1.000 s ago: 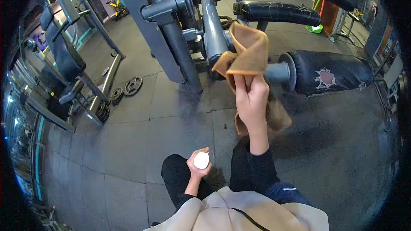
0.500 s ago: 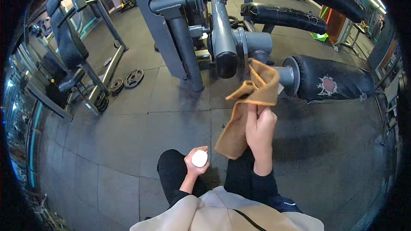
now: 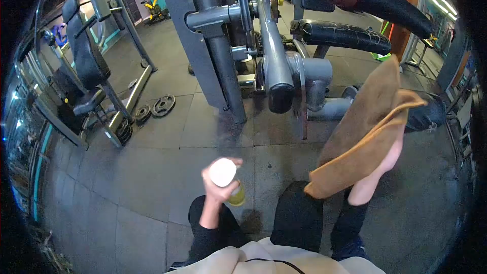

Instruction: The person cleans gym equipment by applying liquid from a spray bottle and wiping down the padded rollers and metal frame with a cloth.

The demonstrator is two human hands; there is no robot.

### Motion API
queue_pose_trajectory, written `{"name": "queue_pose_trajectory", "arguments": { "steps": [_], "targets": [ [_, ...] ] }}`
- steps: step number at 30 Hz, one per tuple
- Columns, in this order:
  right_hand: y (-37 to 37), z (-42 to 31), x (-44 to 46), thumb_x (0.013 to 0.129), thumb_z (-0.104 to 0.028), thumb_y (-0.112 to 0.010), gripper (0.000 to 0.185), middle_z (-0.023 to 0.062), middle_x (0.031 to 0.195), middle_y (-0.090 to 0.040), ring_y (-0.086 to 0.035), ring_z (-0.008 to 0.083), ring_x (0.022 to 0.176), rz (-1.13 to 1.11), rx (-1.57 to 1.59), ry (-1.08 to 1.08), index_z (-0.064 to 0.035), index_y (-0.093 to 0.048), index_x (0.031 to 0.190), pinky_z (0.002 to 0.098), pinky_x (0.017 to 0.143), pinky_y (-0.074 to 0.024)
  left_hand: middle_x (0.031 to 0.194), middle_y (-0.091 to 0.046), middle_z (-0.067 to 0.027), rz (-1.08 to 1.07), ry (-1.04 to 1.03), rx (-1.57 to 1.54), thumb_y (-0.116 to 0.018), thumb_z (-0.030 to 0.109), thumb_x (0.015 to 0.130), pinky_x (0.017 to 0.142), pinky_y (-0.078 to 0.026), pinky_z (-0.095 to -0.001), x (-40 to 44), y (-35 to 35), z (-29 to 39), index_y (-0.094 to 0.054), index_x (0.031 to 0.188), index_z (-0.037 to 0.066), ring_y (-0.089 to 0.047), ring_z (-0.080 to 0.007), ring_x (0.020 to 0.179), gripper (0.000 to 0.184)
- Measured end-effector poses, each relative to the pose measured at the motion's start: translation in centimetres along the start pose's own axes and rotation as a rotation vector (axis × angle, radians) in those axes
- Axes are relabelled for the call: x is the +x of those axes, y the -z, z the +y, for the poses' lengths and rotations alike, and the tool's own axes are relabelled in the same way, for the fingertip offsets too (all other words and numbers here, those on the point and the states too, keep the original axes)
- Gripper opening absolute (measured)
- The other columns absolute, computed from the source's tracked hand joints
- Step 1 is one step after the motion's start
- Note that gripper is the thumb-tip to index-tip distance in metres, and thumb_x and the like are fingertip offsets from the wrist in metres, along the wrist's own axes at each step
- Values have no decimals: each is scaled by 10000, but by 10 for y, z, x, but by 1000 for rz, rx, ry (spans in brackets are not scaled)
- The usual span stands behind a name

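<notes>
A bottle with a white cap [image 3: 222, 172] and a yellowish-green lower part is wrapped in my left hand [image 3: 212, 186], tilted above my knee. My right hand [image 3: 391, 156] grips a brown cloth [image 3: 362, 137] with orange edges. The cloth hangs spread out and folded over, covering most of those fingers. Behind it stands a grey exercise machine, whose padded roller [image 3: 426, 114] is largely hidden by the cloth. The blunt black end of the machine's lever [image 3: 281, 97] lies between my two hands, farther off.
The machine's grey upright [image 3: 195, 45] rises ahead, with a cracked black pad [image 3: 345, 37] to its right. Weight plates [image 3: 163, 105] lie on the tiled floor at left, beside another seated machine [image 3: 86, 66]. My knees are bent below.
My right hand has swung right with the cloth, which has opened out wider. My left hand has risen slightly to the left, tilting the bottle so its side shows.
</notes>
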State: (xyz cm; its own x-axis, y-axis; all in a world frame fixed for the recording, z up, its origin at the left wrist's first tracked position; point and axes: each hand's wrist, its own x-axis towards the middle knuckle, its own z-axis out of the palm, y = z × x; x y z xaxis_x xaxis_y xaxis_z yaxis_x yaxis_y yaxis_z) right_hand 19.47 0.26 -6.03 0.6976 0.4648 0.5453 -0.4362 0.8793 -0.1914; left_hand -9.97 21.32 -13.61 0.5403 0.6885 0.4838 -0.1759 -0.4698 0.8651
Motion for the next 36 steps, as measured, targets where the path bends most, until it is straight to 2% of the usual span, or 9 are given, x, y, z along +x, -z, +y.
{"name": "queue_pose_trajectory", "arguments": {
  "steps": [2,5,7,9,11,17,18,31,36],
  "targets": [
    [-46,1,42,962,-367,-392,428,141,1186,-575,-592,266,1032,-205,255,-336,-50,-520,1219,412,913,-467,891,-678,-140,-41,-121,33,-556,19,466,776,-525,-342,44,10,48,-645,847,-66,-649,-212,835,401],
    [-36,5,101,953,-385,-401,418,138,1079,-623,-635,258,926,67,-242,-144,-53,-566,1147,409,837,-509,887,-671,-165,-57,-181,30,-579,123,494,624,-539,-296,102,17,120,-632,874,-80,-645,-210,803,434],
    [-60,32,123,945,-389,-404,406,128,1007,-643,-648,255,877,318,-526,-224,-63,-591,1099,419,778,-531,848,-685,-97,-63,-259,49,-609,11,537,760,-508,-296,137,16,152,-659,840,-39,-646,-162,796,311],
    [-43,57,126,943,-373,-403,396,121,1007,-648,-646,259,884,-71,-150,-523,-58,-590,1093,423,779,-530,788,-682,-82,-121,-190,15,-634,26,561,699,-507,-281,171,6,170,-666,828,-24,-639,-136,731,273],
    [-63,88,121,942,-340,-409,381,131,1031,-643,-645,278,882,199,-112,-580,-42,-580,1108,427,781,-529,728,-670,-80,-204,-116,139,-658,43,572,636,-495,-271,198,-5,181,-667,815,-18,-625,-122,670,251],
    [-52,120,129,964,-339,-337,454,217,1200,-553,-584,354,1032,-46,397,-970,-5,-505,1223,494,900,-464,759,-669,-101,-269,23,33,-540,16,556,682,-491,-273,229,-28,177,-641,788,-44,-640,-180,711,261],
    [-53,121,131,964,-339,-337,454,217,1200,-553,-584,354,1032,-67,396,-994,-5,-505,1223,494,900,-464,684,-661,-70,-230,21,-77,-640,44,586,605,-489,-256,231,-31,174,-654,719,-20,-621,-152,631,148],
    [-45,129,107,967,-365,-293,479,176,1263,-516,-520,339,1126,61,417,-674,-38,-459,1276,469,967,-413,650,-647,-126,-159,176,394,-687,206,571,623,-497,-301,224,-54,184,-654,654,-23,-640,-203,632,246],
    [-52,131,107,965,-376,-280,497,184,1259,-513,-540,344,1099,54,406,-604,-33,-455,1279,473,944,-435,684,-658,-64,-190,54,332,-624,107,635,590,-467,-257,235,-40,174,-655,769,-7,-605,-127,610,179]
  ]
}}
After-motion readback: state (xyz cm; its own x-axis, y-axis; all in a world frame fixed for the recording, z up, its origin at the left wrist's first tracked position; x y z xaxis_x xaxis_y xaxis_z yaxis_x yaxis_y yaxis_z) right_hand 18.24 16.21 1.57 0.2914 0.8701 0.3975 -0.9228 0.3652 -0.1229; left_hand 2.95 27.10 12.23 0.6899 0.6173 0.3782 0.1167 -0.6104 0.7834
